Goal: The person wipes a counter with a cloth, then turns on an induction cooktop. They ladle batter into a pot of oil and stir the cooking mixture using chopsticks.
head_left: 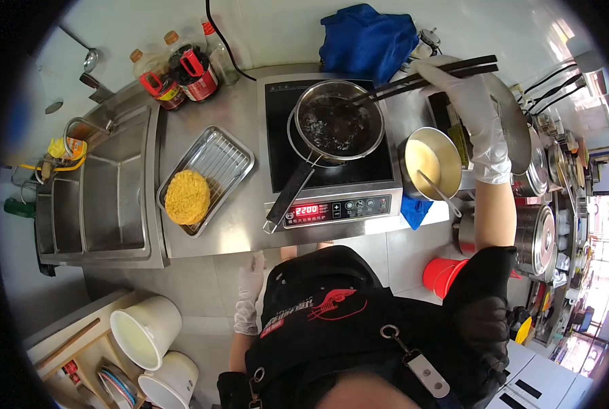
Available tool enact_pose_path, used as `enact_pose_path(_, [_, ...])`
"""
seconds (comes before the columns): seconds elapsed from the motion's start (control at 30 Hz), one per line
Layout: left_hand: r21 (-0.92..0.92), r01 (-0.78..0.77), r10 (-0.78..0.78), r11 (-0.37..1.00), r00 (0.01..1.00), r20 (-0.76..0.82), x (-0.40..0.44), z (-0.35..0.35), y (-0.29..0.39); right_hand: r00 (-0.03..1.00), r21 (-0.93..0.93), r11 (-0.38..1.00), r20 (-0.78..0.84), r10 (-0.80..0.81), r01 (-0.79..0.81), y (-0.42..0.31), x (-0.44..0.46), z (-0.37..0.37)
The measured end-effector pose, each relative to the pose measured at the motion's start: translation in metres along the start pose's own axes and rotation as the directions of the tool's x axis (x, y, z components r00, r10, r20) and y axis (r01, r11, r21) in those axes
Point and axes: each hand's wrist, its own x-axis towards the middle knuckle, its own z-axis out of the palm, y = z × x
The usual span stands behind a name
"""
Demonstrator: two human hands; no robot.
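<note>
My right hand [469, 99], in a clear glove, grips long dark chopsticks [413, 80] over the right side of the counter. Their tips reach into the saucepan [305, 151], where dark liquid [335, 126] bubbles. The pan stands on an induction cooker [338, 213] whose red display reads 2200. Below the counter's front edge hangs my left hand [250, 281], also gloved, with its fingers stretched out and nothing in them. A yellow crumbly round cake [187, 197] lies on the wire rack of a metal tray [233, 151], left of the cooker.
Right of the cooker stands a metal pot [448, 144] of pale yellow liquid with a spoon [439, 193] in it. Sauce bottles [197, 76] and a blue cloth [367, 41] sit at the back. A sink [117, 198] is at the left; a red bucket [442, 275] is on the floor.
</note>
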Motion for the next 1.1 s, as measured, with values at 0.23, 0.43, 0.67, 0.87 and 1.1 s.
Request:
enact_pose_path(0.23, [0.054, 0.021, -0.021, 0.998, 1.000, 0.003, 0.006, 0.000, -0.009, 0.998, -0.067, 0.996, -0.038, 0.051, -0.054, -0.001, 0.005, -0.020])
enact_pose_path(0.43, [0.038, 0.001, -0.001, 0.999, 1.000, 0.000, 0.005, 0.002, -0.008, 0.998, -0.133, 0.990, 0.038, 0.057, -0.051, 0.009, 0.013, -0.014])
enact_pose_path(0.67, [0.012, -0.003, 0.003, 1.000, 1.000, -0.008, 0.003, 0.004, -0.010, 0.995, -0.208, 0.976, 0.059, 0.082, -0.068, 0.022, 0.023, 0.000])
enact_pose_path(0.87, [0.039, -0.011, 0.011, 0.999, 1.000, -0.011, 0.005, 0.004, -0.019, 0.993, -0.211, 0.976, 0.085, 0.078, -0.058, 0.032, 0.034, 0.005])
enact_pose_path(1.1, [0.091, 0.022, -0.025, 0.996, 0.999, 0.031, 0.010, 0.005, -0.023, 0.996, -0.189, 0.982, 0.090, 0.030, -0.012, 0.031, 0.033, 0.016])
